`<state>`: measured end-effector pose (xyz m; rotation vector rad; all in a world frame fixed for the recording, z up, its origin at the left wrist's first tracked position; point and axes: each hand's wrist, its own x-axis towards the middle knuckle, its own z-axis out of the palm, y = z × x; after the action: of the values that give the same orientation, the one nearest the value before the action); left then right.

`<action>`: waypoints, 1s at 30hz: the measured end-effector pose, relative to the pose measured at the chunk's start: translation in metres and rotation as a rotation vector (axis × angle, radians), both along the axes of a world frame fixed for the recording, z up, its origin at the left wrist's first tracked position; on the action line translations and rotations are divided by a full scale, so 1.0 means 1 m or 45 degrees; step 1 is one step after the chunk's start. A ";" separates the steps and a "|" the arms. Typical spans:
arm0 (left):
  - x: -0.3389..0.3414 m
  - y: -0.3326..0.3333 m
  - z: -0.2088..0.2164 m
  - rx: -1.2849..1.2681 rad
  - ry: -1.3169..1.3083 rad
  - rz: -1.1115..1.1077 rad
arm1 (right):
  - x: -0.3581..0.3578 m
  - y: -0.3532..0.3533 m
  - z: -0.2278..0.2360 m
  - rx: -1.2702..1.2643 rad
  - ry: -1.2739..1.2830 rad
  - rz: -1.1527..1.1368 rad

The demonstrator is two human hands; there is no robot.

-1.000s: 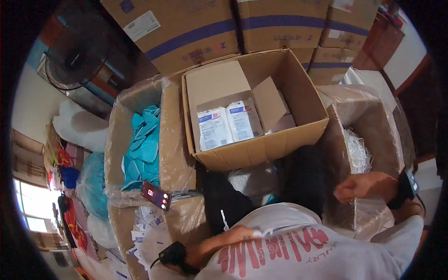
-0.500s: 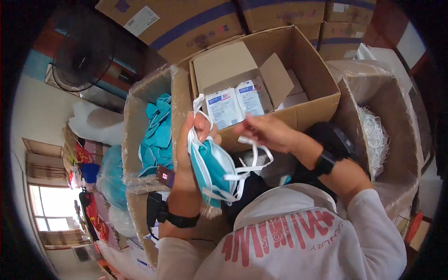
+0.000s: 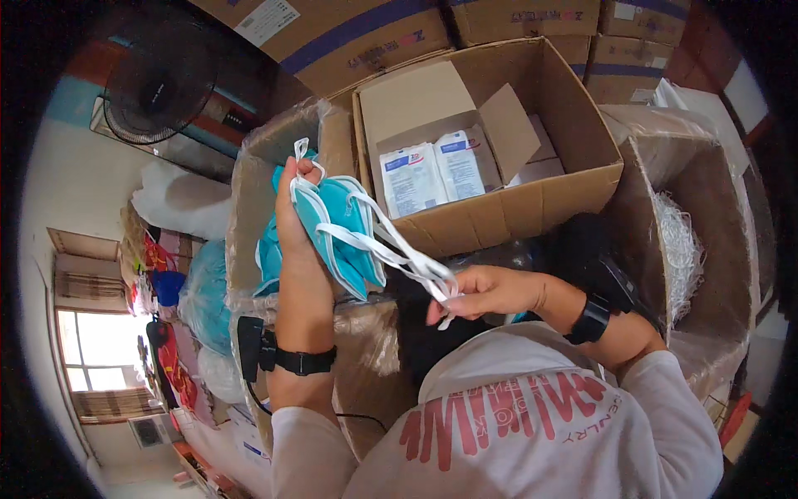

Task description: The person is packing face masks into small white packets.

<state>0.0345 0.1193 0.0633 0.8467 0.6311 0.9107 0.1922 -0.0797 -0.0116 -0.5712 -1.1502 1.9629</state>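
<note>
My left hand [image 3: 293,204] is closed round the upper end of a small stack of teal face masks [image 3: 339,224] with white edging. One white loop sticks up above its fingers. White elastic straps [image 3: 399,254] run from the masks across to my right hand [image 3: 499,291], which pinches their far ends between thumb and fingers. The straps look drawn out between the two hands. Behind the masks, a plastic-lined carton [image 3: 253,166] at the left holds more teal pieces, partly hidden by my left arm.
An open cardboard box [image 3: 515,208] ahead contains a smaller carton with white packets [image 3: 413,179]. At the right, another lined carton [image 3: 723,200] holds a heap of white elastic straps [image 3: 682,258]. Closed cartons [image 3: 366,37] are stacked behind. A black fan [image 3: 158,96] stands far left.
My left hand has moved left with the masks, toward the carton of teal pieces. My right hand has come down and taken hold of the strap ends, which hung loose before.
</note>
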 end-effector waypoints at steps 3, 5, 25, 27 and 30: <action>-0.011 -0.001 0.000 0.024 0.052 0.084 | -0.001 -0.005 -0.008 -0.038 -0.070 -0.169; -0.014 -0.009 0.009 0.003 0.197 0.331 | 0.006 -0.006 -0.009 -0.111 -0.118 -0.215; -0.030 -0.150 -0.117 0.202 0.460 -1.058 | 0.000 0.000 0.014 0.408 -1.084 -0.004; -0.041 -0.140 -0.113 0.008 0.531 -1.119 | 0.004 -0.001 0.010 0.577 -1.235 -0.074; -0.055 -0.130 -0.086 0.017 0.591 -0.972 | 0.000 -0.006 -0.001 0.566 -1.246 -0.148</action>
<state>-0.0203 -0.0104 -0.0228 1.2062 0.6217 0.0208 0.1926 -0.0862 -0.0130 -1.3737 -1.9972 1.2218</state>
